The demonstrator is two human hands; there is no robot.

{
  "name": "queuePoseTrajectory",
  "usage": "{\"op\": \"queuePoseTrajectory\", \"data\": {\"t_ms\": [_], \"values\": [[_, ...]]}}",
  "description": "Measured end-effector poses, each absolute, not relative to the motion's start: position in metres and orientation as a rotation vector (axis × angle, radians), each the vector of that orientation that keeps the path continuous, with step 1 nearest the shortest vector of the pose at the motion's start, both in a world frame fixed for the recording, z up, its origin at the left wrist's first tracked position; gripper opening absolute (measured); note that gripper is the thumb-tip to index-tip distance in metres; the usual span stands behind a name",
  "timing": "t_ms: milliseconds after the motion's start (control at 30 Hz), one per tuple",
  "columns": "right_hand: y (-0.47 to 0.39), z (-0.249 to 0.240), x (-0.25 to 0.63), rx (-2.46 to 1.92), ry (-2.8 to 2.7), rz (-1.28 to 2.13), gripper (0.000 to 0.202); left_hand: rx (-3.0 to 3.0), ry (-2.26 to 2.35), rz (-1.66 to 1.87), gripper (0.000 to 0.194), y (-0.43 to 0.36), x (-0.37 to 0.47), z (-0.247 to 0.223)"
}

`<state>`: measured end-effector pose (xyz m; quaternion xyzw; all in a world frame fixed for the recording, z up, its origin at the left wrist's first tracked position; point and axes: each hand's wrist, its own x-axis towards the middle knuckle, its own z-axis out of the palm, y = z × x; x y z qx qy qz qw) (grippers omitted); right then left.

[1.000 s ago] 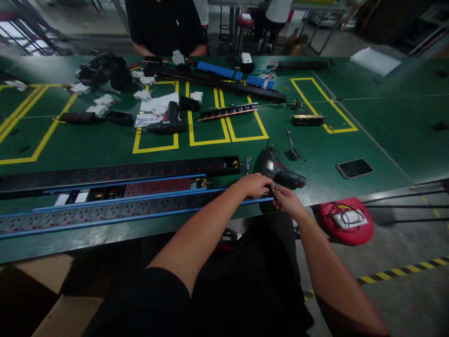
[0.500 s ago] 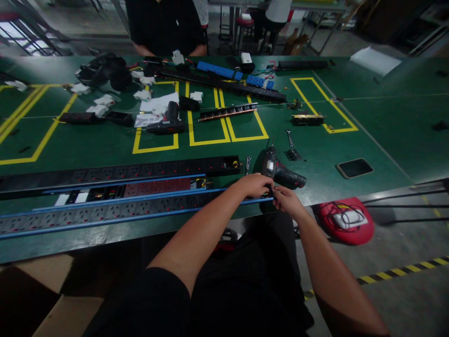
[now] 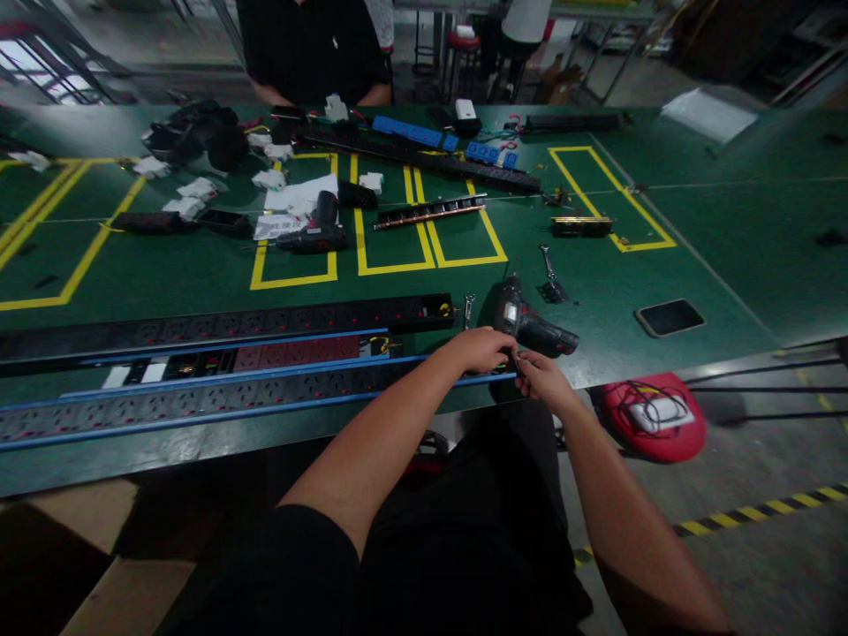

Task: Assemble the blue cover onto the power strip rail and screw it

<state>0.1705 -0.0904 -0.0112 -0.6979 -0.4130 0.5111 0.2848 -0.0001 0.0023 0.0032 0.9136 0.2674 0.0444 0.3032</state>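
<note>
At the right end of the nearest power strip (image 3: 252,391), black with blue edges, both hands meet. My left hand (image 3: 487,349) is closed, its fingers curled over the strip's end. My right hand (image 3: 540,373) pinches at the same end, and what sits between its fingertips is too small and dark to name. Just beyond the hands lies a cordless drill (image 3: 523,318). A small wrench (image 3: 469,309) lies behind my left hand. Further strips, one with a dark red socket section (image 3: 298,352) and one black strip (image 3: 298,320), lie parallel behind the nearest one.
A phone (image 3: 670,317) and another wrench (image 3: 546,261) lie to the right on the green table (image 3: 715,230). Further back are a second drill (image 3: 318,228), white connectors and blue socket blocks (image 3: 407,132). Opposite sits a person in black (image 3: 311,53). A red stool (image 3: 655,420) stands beside the table.
Both hands stay at the strip's end, with only a very slight shift of the fingers. Nothing else has visibly moved.
</note>
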Motion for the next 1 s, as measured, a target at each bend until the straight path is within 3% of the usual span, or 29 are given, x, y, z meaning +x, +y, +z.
{"op": "queuePoseTrajectory", "data": {"t_ms": [1000], "values": [[-0.0903, -0.0118, 0.1702, -1.881, -1.151, 1.355, 0.026, 2.455, 0.689, 0.105, 0.027, 0.0017, -0.0002, 0.0066]]}}
